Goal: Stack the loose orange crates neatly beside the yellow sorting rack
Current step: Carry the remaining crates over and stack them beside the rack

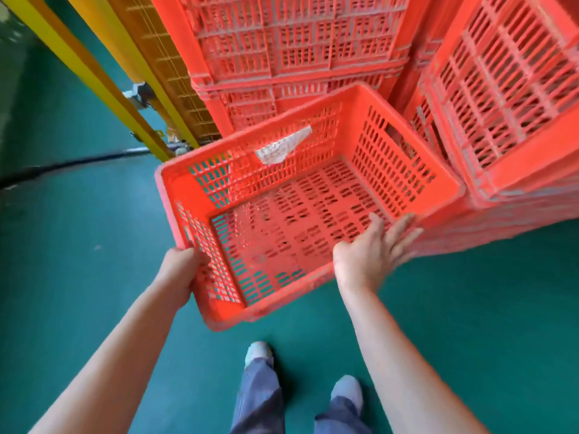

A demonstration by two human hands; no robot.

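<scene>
**Ana:** Where is the crate?

**Ben:** The orange crate is up off the green floor. It is tipped, in front of the person. A paper scrap lies on its far wall.

**Ana:** Who holds it?

**Ben:** The left hand grips the short end at the near left, fingers curled round the rim. The right hand has straight, spread fingers on the long near side. It is blurry, so I cannot tell how hard it presses.

**Ana:** Which way does the crate point?

**Ben:** Its long way runs from the left hand up and to the right. The far end sits between the back stack and the right stack. It is very near the right one, but I cannot tell if they touch.

**Ana:** And the yellow rack?

**Ben:** The yellow rack is up on the left, just beside the back stack.

**Ana:** What next?

**Ben:** I think the crate must go up and forward onto a stack. The stacks are nearer the right hand. That hand may need a real grip first, or the crate could tip.
</scene>
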